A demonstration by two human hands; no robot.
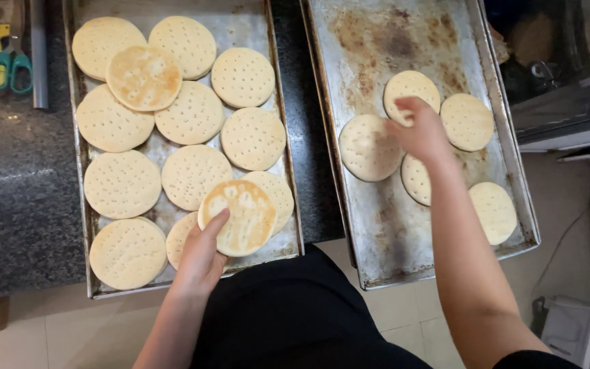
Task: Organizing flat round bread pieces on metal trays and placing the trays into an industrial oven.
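Note:
Two metal baking trays lie side by side on a dark stone counter. The left tray (78, 123) is packed with several round, pale, dotted flatbreads. My left hand (203, 256) holds one flatbread (240, 217) turned browned side up, over the tray's near right corner. Another flipped, browned flatbread (143, 77) rests on the far breads. The right tray (377, 239) carries several pale flatbreads. My right hand (421, 130) rests on the far flatbread (411, 85) there, fingers curled at its edge.
Green-handled scissors (8, 68) and a grey bar (39, 55) lie on the counter (22, 191) at far left. A dark strip of counter separates the trays. Pale floor tiles and papers (582, 335) show below right. My black clothing fills the bottom middle.

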